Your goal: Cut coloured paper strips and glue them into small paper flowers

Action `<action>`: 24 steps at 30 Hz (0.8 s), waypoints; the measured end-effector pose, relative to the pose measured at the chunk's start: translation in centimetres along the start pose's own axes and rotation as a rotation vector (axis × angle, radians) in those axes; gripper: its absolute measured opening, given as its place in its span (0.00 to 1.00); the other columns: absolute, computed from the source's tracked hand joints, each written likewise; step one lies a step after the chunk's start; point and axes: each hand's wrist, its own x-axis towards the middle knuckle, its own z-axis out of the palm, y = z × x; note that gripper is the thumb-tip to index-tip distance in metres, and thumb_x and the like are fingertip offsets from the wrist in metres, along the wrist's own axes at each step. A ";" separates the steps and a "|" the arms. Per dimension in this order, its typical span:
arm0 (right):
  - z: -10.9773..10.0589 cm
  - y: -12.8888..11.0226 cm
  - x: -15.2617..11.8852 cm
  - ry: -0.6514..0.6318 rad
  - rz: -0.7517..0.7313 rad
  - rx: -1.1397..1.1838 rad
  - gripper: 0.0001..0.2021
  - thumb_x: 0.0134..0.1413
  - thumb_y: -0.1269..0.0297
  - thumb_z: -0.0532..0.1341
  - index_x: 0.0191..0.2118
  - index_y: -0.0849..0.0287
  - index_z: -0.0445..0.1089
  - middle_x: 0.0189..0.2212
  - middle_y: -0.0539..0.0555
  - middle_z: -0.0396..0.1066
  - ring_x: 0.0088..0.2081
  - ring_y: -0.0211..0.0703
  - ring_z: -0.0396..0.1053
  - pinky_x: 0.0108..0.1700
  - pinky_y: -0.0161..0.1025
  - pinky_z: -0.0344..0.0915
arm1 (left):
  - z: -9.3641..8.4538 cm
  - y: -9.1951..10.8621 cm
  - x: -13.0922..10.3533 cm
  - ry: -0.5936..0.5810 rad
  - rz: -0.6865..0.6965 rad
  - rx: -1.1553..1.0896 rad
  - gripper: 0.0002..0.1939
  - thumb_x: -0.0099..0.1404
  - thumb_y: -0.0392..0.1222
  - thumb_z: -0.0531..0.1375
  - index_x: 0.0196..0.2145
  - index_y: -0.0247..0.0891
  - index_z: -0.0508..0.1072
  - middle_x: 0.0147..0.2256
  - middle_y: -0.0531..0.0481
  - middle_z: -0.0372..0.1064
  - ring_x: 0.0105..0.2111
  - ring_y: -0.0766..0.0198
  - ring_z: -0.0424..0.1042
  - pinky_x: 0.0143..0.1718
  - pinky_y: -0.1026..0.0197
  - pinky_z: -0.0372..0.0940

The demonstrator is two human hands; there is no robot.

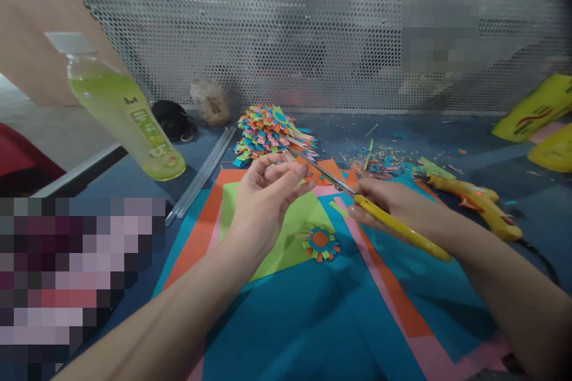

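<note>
My right hand (pixel 393 202) grips a pair of scissors (pixel 400 229) with yellow handles, its blades pointing up and left. The blade tips reach close to the fingers of my left hand (pixel 272 190). Those fingers are curled with thumb and fingertips together; anything between them is too small or hidden to make out. Below them a fringed paper flower (pixel 320 240), orange in the middle with a blue ring, lies on the coloured paper sheets (pixel 286 333). A narrow green paper strip (pixel 338 207) shows beside my right fingertips.
A pile of fringed paper flowers (pixel 272 131) sits behind my hands, with paper scraps (pixel 388 161) to its right. At right lies a yellow glue gun (pixel 485 202). Clear glue sticks (pixel 203 172) and a green drink bottle (pixel 129 116) are at left. Perforated metal (pixel 232 18) closes the back.
</note>
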 end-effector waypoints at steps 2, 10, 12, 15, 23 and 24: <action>-0.1 0.1 0.0 -0.004 0.004 -0.008 0.18 0.50 0.47 0.55 0.26 0.57 0.55 0.22 0.45 0.51 0.23 0.34 0.49 0.24 0.33 0.47 | 0.0 0.0 0.0 0.000 0.003 0.001 0.12 0.49 0.30 0.65 0.30 0.37 0.68 0.23 0.57 0.72 0.27 0.70 0.73 0.31 0.67 0.70; 0.0 0.1 0.0 -0.017 0.024 -0.019 0.16 0.52 0.49 0.55 0.27 0.58 0.56 0.22 0.46 0.51 0.24 0.34 0.49 0.24 0.33 0.48 | 0.0 0.0 0.2 0.004 -0.008 -0.004 0.11 0.49 0.29 0.65 0.31 0.37 0.69 0.23 0.56 0.73 0.26 0.71 0.73 0.31 0.68 0.70; 0.0 0.0 0.0 -0.015 0.028 -0.017 0.16 0.52 0.50 0.55 0.27 0.58 0.55 0.22 0.46 0.51 0.23 0.33 0.50 0.24 0.32 0.48 | 0.0 0.0 0.1 0.006 -0.010 -0.004 0.11 0.49 0.29 0.65 0.31 0.37 0.69 0.23 0.56 0.73 0.26 0.71 0.73 0.31 0.68 0.70; 0.0 0.0 0.0 -0.004 0.023 -0.033 0.17 0.51 0.49 0.55 0.26 0.58 0.55 0.22 0.46 0.52 0.23 0.33 0.50 0.23 0.32 0.48 | 0.0 0.1 0.1 0.009 -0.014 -0.006 0.11 0.49 0.29 0.65 0.31 0.36 0.69 0.23 0.56 0.73 0.26 0.71 0.73 0.30 0.69 0.71; -0.1 -0.4 0.2 0.026 0.065 -0.088 0.20 0.48 0.43 0.56 0.24 0.58 0.55 0.20 0.46 0.53 0.21 0.33 0.48 0.22 0.32 0.46 | 0.1 0.1 0.1 0.044 -0.030 -0.004 0.11 0.49 0.29 0.65 0.30 0.36 0.68 0.22 0.56 0.72 0.26 0.71 0.72 0.30 0.68 0.71; -0.1 -0.4 0.2 0.031 0.069 -0.101 0.21 0.47 0.43 0.55 0.24 0.57 0.55 0.20 0.46 0.52 0.21 0.33 0.48 0.22 0.32 0.46 | 0.1 0.1 0.1 0.042 -0.032 -0.004 0.11 0.49 0.29 0.65 0.30 0.36 0.68 0.22 0.57 0.72 0.26 0.71 0.72 0.30 0.68 0.71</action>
